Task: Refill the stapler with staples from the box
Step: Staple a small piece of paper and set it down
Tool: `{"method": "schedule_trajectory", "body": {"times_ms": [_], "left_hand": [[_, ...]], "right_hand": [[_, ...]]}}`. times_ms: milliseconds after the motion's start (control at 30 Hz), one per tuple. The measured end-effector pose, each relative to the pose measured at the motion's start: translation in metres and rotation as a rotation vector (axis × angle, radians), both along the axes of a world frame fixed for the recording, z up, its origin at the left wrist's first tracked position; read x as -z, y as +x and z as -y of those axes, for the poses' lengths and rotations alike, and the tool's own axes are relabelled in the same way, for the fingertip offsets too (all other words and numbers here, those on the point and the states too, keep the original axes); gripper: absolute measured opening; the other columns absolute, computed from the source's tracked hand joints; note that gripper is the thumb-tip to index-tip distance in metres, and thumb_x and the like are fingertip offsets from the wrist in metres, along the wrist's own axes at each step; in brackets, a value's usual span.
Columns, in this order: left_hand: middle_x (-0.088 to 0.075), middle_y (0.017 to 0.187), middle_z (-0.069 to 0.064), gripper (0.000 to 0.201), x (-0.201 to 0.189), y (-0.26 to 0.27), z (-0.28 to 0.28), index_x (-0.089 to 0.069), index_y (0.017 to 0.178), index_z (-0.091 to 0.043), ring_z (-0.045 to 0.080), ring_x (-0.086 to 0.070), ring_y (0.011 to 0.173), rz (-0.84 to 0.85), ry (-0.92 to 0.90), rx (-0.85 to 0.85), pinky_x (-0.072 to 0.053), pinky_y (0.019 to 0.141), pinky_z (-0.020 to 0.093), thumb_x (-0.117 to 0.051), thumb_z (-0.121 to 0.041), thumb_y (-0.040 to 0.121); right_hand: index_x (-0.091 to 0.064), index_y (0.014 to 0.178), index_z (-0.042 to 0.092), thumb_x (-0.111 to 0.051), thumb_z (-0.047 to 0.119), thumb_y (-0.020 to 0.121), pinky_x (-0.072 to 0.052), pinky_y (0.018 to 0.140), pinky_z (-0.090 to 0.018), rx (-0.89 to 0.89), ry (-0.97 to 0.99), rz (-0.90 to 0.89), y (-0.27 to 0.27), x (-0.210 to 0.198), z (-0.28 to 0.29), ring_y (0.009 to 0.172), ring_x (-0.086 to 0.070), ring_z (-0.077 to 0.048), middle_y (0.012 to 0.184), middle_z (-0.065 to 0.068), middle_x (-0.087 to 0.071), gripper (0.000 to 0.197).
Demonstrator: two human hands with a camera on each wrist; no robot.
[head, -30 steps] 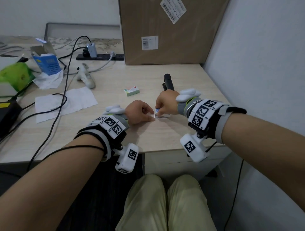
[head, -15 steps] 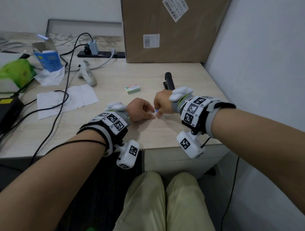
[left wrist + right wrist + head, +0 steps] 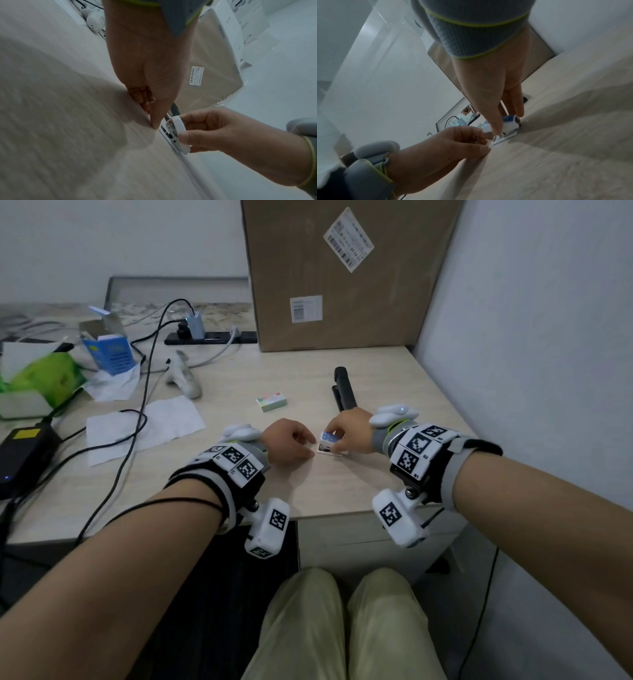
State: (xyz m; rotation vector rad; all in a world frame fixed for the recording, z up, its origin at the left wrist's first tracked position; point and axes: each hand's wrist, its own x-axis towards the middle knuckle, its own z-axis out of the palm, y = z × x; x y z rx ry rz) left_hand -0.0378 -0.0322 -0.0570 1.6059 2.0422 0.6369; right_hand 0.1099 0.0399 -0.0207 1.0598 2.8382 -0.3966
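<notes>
A small white and blue stapler [image 3: 329, 444] lies on the desk near the front edge, between my hands. My right hand [image 3: 335, 440] grips its blue-white top [image 3: 508, 123], which is tilted up off the base [image 3: 169, 130]. The open metal channel shows in the left wrist view. My left hand [image 3: 311, 449], fingers curled, pinches the base's near end [image 3: 490, 143] against the desk. A green and white staple box [image 3: 271, 402] lies closed, a hand's width behind my left hand.
A black stapler-like tool [image 3: 343, 389] lies just behind my right hand. A big cardboard box [image 3: 342, 275] stands at the back, and a wall is close on the right. To the left are white tissue [image 3: 144, 426], cables [image 3: 137, 419], a power strip [image 3: 212, 337] and a blue carton [image 3: 109, 354].
The stapler's blue-white top has come up higher in my right hand. Both hands stay at the same spot on the desk.
</notes>
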Motion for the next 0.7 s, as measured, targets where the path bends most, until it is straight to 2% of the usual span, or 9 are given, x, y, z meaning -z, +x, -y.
{"method": "schedule_trajectory", "body": {"times_ms": [100, 233, 333, 400, 433, 500, 567, 633, 700], "left_hand": [[-0.059, 0.079, -0.005, 0.024, -0.003, 0.000, -0.004, -0.071, 0.100, -0.014, 0.013, -0.055, 0.079, 0.040, -0.042, -0.023, -0.043, 0.067, 0.017, -0.068, -0.014, 0.076], [-0.063, 0.085, -0.003, 0.022, -0.009, -0.002, -0.017, -0.070, 0.102, -0.008, 0.012, -0.055, 0.085, 0.113, -0.023, -0.040, -0.041, 0.058, 0.004, -0.062, -0.015, 0.083], [-0.065, 0.078, -0.001, 0.025, -0.016, 0.001, -0.031, -0.070, 0.100, -0.002, 0.016, -0.058, 0.083, 0.177, -0.016, -0.086, -0.049, 0.074, 0.024, -0.059, -0.020, 0.087], [-0.070, 0.088, 0.009, 0.029, -0.019, 0.005, -0.046, -0.070, 0.097, -0.001, 0.022, -0.063, 0.086, 0.219, -0.032, -0.123, -0.051, 0.087, 0.034, -0.058, -0.026, 0.087], [-0.071, 0.095, 0.013, 0.030, -0.020, 0.007, -0.053, -0.069, 0.096, -0.001, 0.024, -0.064, 0.087, 0.247, -0.040, -0.146, -0.052, 0.089, 0.036, -0.058, -0.028, 0.087], [-0.068, 0.099, 0.015, 0.034, -0.024, 0.013, -0.064, -0.066, 0.101, 0.002, 0.023, -0.063, 0.087, 0.305, -0.057, -0.165, -0.054, 0.079, 0.035, -0.055, -0.028, 0.090], [-0.063, 0.096, 0.012, 0.035, -0.027, 0.019, -0.079, -0.063, 0.103, 0.004, 0.022, -0.061, 0.085, 0.337, -0.070, -0.170, -0.051, 0.066, 0.027, -0.052, -0.027, 0.092], [-0.061, 0.093, 0.012, 0.029, -0.028, 0.023, -0.092, -0.061, 0.093, 0.000, 0.023, -0.061, 0.081, 0.355, -0.069, -0.186, -0.050, 0.065, 0.027, -0.052, -0.029, 0.092], [-0.063, 0.078, 0.011, 0.027, -0.029, 0.026, -0.103, -0.057, 0.077, -0.007, 0.024, -0.061, 0.074, 0.381, -0.075, -0.228, -0.054, 0.070, 0.034, -0.054, -0.031, 0.091]], "right_hand": [[-0.068, 0.102, 0.004, -0.068, 0.020, 0.077, -0.050, 0.081, -0.034, 0.028, -0.022, -0.043, 0.009, -0.002, -0.002, 0.096, -0.064, -0.029, 0.102, -0.013, -0.071, 0.030], [-0.071, 0.095, 0.004, -0.073, 0.020, 0.073, -0.055, 0.072, -0.033, 0.153, -0.124, -0.162, 0.026, -0.010, -0.013, 0.081, -0.066, -0.025, 0.096, -0.014, -0.073, 0.028], [-0.070, 0.081, 0.001, -0.076, 0.017, 0.071, -0.057, 0.056, -0.028, 0.311, -0.244, -0.268, 0.041, -0.020, -0.032, 0.075, -0.069, -0.026, 0.084, -0.017, -0.072, 0.020], [-0.065, 0.074, 0.004, -0.076, 0.018, 0.073, -0.055, 0.054, -0.026, 0.430, -0.289, -0.341, 0.050, -0.027, -0.049, 0.074, -0.067, -0.025, 0.080, -0.016, -0.068, 0.017], [-0.065, 0.075, 0.004, -0.076, 0.018, 0.074, -0.057, 0.057, -0.028, 0.481, -0.312, -0.363, 0.052, -0.028, -0.057, 0.075, -0.067, -0.025, 0.081, -0.016, -0.067, 0.018], [-0.065, 0.084, 0.000, -0.076, 0.020, 0.074, -0.057, 0.066, -0.034, 0.565, -0.350, -0.379, 0.053, -0.028, -0.075, 0.073, -0.066, -0.026, 0.083, -0.019, -0.067, 0.025], [-0.062, 0.087, -0.001, -0.077, 0.021, 0.074, -0.057, 0.064, -0.032, 0.631, -0.355, -0.393, 0.050, -0.024, -0.095, 0.060, -0.062, -0.024, 0.077, -0.018, -0.064, 0.030], [-0.060, 0.086, 0.000, -0.078, 0.024, 0.072, -0.056, 0.056, -0.029, 0.670, -0.335, -0.393, 0.043, -0.018, -0.111, 0.051, -0.058, -0.020, 0.070, -0.014, -0.061, 0.033], [-0.059, 0.087, 0.002, -0.079, 0.026, 0.071, -0.057, 0.057, -0.031, 0.679, -0.319, -0.380, 0.032, -0.012, -0.123, 0.054, -0.060, -0.023, 0.069, -0.012, -0.061, 0.035]]}}
